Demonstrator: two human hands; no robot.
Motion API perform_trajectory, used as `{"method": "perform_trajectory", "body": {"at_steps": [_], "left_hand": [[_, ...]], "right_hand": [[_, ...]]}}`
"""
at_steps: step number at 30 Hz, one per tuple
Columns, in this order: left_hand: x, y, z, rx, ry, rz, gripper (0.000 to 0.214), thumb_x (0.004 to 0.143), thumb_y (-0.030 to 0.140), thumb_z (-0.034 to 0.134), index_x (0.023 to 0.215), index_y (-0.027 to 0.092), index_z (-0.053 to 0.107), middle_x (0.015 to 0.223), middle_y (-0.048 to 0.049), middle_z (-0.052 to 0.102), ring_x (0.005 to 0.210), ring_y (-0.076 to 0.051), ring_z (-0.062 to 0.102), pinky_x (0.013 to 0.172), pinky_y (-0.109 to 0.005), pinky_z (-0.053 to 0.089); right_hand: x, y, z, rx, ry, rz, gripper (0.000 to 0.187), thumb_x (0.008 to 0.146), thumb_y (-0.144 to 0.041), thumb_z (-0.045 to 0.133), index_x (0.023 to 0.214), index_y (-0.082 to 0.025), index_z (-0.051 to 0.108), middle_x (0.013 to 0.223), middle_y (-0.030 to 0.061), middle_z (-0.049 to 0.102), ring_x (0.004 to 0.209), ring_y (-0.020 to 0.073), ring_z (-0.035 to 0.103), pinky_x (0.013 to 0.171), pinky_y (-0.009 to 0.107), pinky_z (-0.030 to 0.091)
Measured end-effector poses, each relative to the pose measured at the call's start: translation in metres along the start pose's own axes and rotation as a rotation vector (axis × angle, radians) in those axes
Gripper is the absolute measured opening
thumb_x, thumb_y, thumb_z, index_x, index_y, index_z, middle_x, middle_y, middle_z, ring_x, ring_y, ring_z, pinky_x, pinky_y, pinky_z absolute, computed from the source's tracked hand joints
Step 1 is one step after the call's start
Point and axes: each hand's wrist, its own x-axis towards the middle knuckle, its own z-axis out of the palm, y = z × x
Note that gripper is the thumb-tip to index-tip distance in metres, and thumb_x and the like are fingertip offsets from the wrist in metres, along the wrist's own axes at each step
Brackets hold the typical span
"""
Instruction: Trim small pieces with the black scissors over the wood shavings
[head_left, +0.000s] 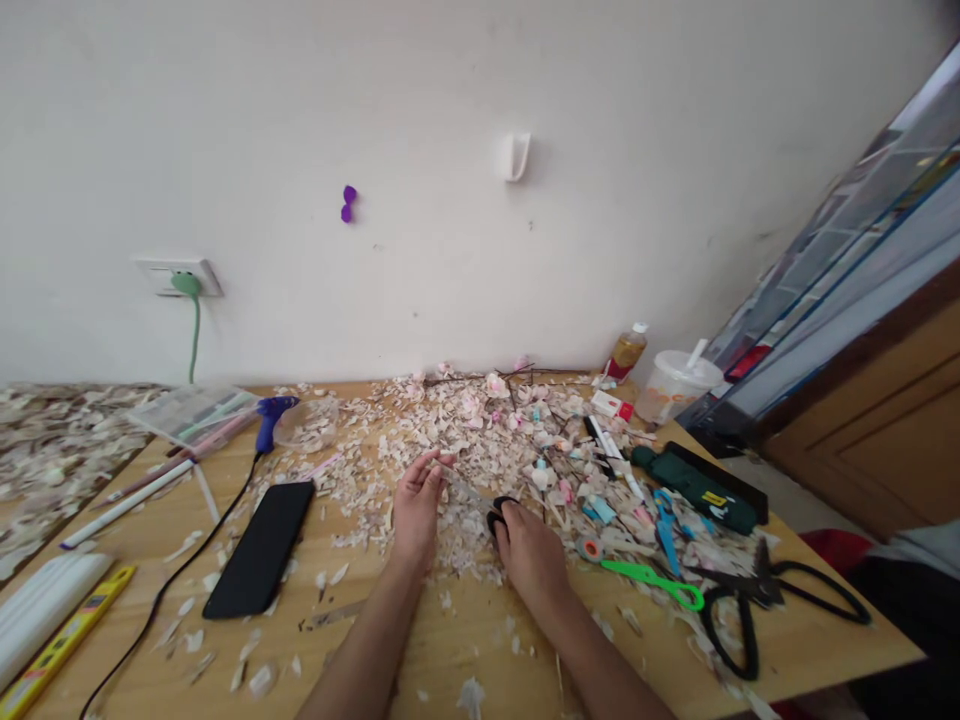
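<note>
My right hand is closed around the black handles of a small pair of scissors. Their blades point left toward my left hand. The fingers of that hand are pinched together near the blade tips, on something pale and small that I cannot make out. Under and beyond both hands lies a thick scatter of dry, pale petal-like flakes. Pinkish flower shapes and thin brown twigs sit among the flakes at the back.
Left of my hands lie a black phone, a blue glue gun with its cord, and a yellow cutter box. On the right are green-handled scissors, large black scissors, a dark green pouch and a lidded plastic cup.
</note>
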Motion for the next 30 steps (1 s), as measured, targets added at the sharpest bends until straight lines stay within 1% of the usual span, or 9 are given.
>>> {"method": "perform_trajectory", "body": {"at_steps": [2, 6, 13, 20, 25, 28, 30], "left_hand": [[-0.0003, 0.0015, 0.0004, -0.006, 0.008, 0.018, 0.038, 0.074, 0.034, 0.070, 0.107, 0.021, 0.061, 0.104, -0.0081, 0.070, 0.105, -0.020, 0.062, 0.089, -0.031, 0.045], [-0.0002, 0.0006, 0.0012, -0.044, 0.024, 0.005, 0.037, 0.072, 0.033, 0.071, 0.106, 0.021, 0.062, 0.105, -0.0072, 0.069, 0.106, -0.019, 0.061, 0.092, -0.031, 0.043], [-0.0012, 0.0002, 0.0047, -0.134, 0.023, -0.086, 0.033, 0.070, 0.029, 0.074, 0.100, 0.020, 0.063, 0.109, -0.0077, 0.068, 0.108, -0.018, 0.061, 0.090, -0.028, 0.046], [-0.0053, -0.0025, 0.0068, -0.077, 0.010, -0.119, 0.032, 0.070, 0.032, 0.074, 0.099, 0.019, 0.065, 0.105, -0.0073, 0.070, 0.107, -0.019, 0.062, 0.088, -0.028, 0.046], [-0.0020, -0.0021, 0.0019, -0.054, -0.014, -0.090, 0.035, 0.071, 0.033, 0.073, 0.102, 0.019, 0.064, 0.104, -0.0076, 0.070, 0.106, -0.021, 0.062, 0.085, -0.028, 0.047], [-0.0002, 0.0002, -0.0013, -0.047, -0.016, -0.059, 0.034, 0.073, 0.033, 0.071, 0.103, 0.019, 0.063, 0.105, -0.0075, 0.069, 0.107, -0.020, 0.061, 0.083, -0.026, 0.047], [-0.0002, 0.0001, -0.0020, -0.058, -0.003, -0.068, 0.033, 0.072, 0.033, 0.072, 0.101, 0.019, 0.063, 0.105, -0.0073, 0.068, 0.106, -0.019, 0.061, 0.080, -0.024, 0.047]], "right_hand": [[-0.0001, 0.0005, 0.0004, 0.014, 0.007, -0.013, 0.023, 0.091, -0.022, 0.043, 0.109, -0.020, 0.058, 0.100, 0.0047, 0.066, 0.093, 0.0196, 0.060, 0.074, 0.027, 0.040], [-0.0011, 0.0028, 0.0010, 0.035, 0.029, -0.017, 0.021, 0.091, -0.023, 0.043, 0.105, -0.020, 0.059, 0.098, 0.0046, 0.066, 0.092, 0.0186, 0.059, 0.074, 0.026, 0.040], [-0.0017, 0.0013, -0.0013, 0.051, 0.039, 0.001, 0.021, 0.091, -0.023, 0.043, 0.104, -0.021, 0.059, 0.098, 0.0053, 0.067, 0.090, 0.0189, 0.060, 0.073, 0.027, 0.040], [-0.0033, 0.0002, 0.0024, 0.049, 0.013, 0.003, 0.022, 0.091, -0.023, 0.044, 0.105, -0.020, 0.060, 0.096, 0.0064, 0.067, 0.089, 0.0189, 0.061, 0.072, 0.026, 0.040], [-0.0041, -0.0008, 0.0007, 0.038, 0.026, -0.003, 0.023, 0.091, -0.023, 0.043, 0.108, -0.019, 0.059, 0.098, 0.0060, 0.067, 0.092, 0.0201, 0.060, 0.074, 0.026, 0.040], [-0.0047, -0.0019, 0.0018, 0.048, 0.032, -0.018, 0.024, 0.091, -0.022, 0.043, 0.109, -0.019, 0.059, 0.100, 0.0060, 0.066, 0.093, 0.0203, 0.060, 0.075, 0.027, 0.041], [-0.0049, -0.0017, 0.0034, 0.052, 0.038, -0.021, 0.024, 0.091, -0.022, 0.043, 0.108, -0.019, 0.059, 0.099, 0.0059, 0.066, 0.092, 0.0200, 0.060, 0.074, 0.028, 0.041]]}}
